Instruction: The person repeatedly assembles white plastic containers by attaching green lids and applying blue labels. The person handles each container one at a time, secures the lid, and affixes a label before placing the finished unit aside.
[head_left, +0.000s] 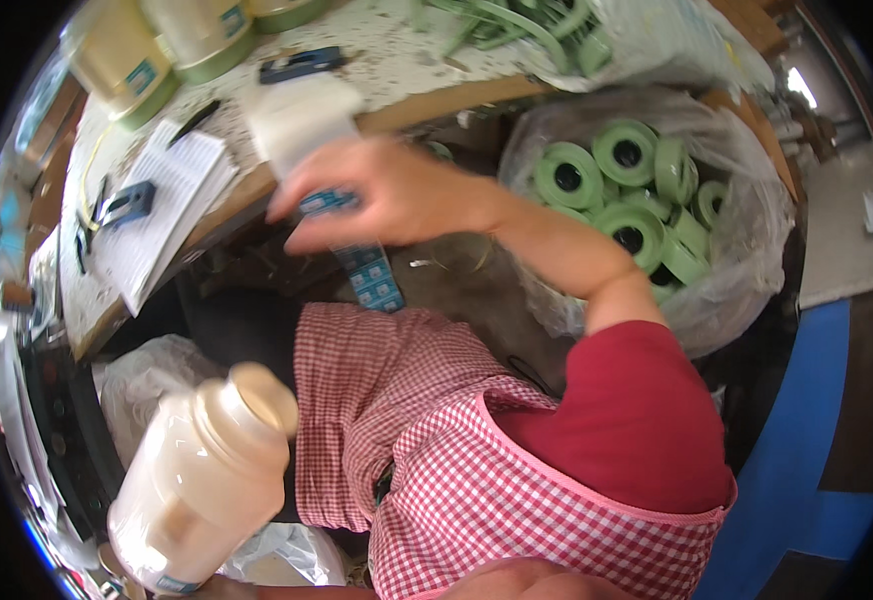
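At the lower left a cream thermos flask shell [192,480] is tilted, its open neck toward the upper right and a small blue label near its base. My left hand [225,588] holds it by the base end, with the fingers mostly hidden. Over the bench edge, my right hand [387,190] is smeared by motion. Blue shows between its thumb and fingers, along a strip of blue labels [375,280] that hangs below the hand. Whether the fingers grip a label cannot be made out. White backing paper [302,115] runs from the bench top to the hand.
Cream flask shells with green bases [122,65] stand at the bench's far left. Papers [162,200], a blue cutter [129,204] and a dark blue tool [302,64] lie on the bench. Green handles [517,25] are piled behind; a plastic bag holds green rings [627,150] at right.
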`<state>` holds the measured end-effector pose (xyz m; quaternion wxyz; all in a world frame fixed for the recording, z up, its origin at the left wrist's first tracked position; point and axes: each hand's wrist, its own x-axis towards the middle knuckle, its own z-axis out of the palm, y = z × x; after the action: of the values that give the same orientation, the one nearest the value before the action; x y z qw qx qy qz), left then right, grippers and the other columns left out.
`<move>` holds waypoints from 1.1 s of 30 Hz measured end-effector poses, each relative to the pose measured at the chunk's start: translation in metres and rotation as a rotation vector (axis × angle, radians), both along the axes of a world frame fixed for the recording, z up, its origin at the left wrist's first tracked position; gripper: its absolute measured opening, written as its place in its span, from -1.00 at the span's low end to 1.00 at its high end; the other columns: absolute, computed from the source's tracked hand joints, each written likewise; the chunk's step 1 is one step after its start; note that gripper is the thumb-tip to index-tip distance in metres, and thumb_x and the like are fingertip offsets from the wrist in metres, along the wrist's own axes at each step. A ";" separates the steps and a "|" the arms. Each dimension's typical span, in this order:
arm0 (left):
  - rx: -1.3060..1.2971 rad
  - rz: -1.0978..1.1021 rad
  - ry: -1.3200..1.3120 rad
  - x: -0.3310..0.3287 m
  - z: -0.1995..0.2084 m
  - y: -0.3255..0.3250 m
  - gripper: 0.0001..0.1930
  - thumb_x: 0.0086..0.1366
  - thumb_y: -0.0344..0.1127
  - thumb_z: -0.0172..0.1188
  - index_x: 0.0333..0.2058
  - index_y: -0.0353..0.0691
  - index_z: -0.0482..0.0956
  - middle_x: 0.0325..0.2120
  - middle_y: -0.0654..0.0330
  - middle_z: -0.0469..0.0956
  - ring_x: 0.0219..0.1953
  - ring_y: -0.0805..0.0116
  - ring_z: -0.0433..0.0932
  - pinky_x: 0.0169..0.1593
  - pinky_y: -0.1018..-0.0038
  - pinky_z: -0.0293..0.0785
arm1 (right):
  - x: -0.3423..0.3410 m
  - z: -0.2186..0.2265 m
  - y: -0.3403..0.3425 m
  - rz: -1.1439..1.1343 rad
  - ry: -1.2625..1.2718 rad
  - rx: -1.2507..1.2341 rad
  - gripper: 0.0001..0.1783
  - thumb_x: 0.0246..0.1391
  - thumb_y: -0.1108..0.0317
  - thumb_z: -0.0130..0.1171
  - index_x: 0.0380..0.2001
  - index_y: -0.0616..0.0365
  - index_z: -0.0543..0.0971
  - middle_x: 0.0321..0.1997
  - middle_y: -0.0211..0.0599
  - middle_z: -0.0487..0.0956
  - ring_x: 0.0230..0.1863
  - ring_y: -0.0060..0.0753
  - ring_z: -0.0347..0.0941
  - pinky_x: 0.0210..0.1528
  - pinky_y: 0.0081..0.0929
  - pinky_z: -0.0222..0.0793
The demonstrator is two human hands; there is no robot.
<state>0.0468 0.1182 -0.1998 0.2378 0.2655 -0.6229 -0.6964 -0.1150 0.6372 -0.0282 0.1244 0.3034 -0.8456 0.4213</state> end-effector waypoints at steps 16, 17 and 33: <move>0.042 -0.247 0.129 -0.102 0.083 -0.040 -0.48 0.61 0.12 -0.05 0.26 -0.16 0.44 0.18 0.18 0.49 0.22 0.30 0.44 0.36 0.28 0.32 | 0.215 -0.013 0.340 -1.656 -0.272 0.881 -0.37 -0.04 0.04 0.50 0.05 0.15 0.62 0.10 0.01 0.67 0.12 0.17 0.59 0.08 0.06 0.55; 0.048 -0.325 0.197 -0.096 0.093 -0.036 -0.48 0.61 0.12 -0.05 0.25 -0.16 0.45 0.17 0.19 0.49 0.21 0.31 0.44 0.35 0.28 0.32 | 0.199 0.012 0.301 -1.489 -0.073 0.829 -0.27 0.00 0.08 0.51 0.20 0.18 0.58 0.14 0.04 0.66 0.12 0.16 0.59 0.14 -0.01 0.50; -0.127 -0.107 0.413 -0.009 0.234 0.080 -0.18 0.58 0.30 -0.25 0.42 -0.38 0.27 0.27 -0.03 0.47 0.26 0.22 0.51 0.36 0.32 0.38 | -0.019 0.004 -0.294 0.988 -1.018 -1.063 -0.12 0.31 -0.19 0.25 0.54 -0.10 0.22 0.69 -0.07 0.02 0.60 -0.10 0.13 0.54 -0.03 0.21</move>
<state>0.0379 0.1983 0.0344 0.3393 0.0685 -0.6168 -0.7069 -0.1344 0.3430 -0.0246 -0.3386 0.3115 -0.2632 0.8480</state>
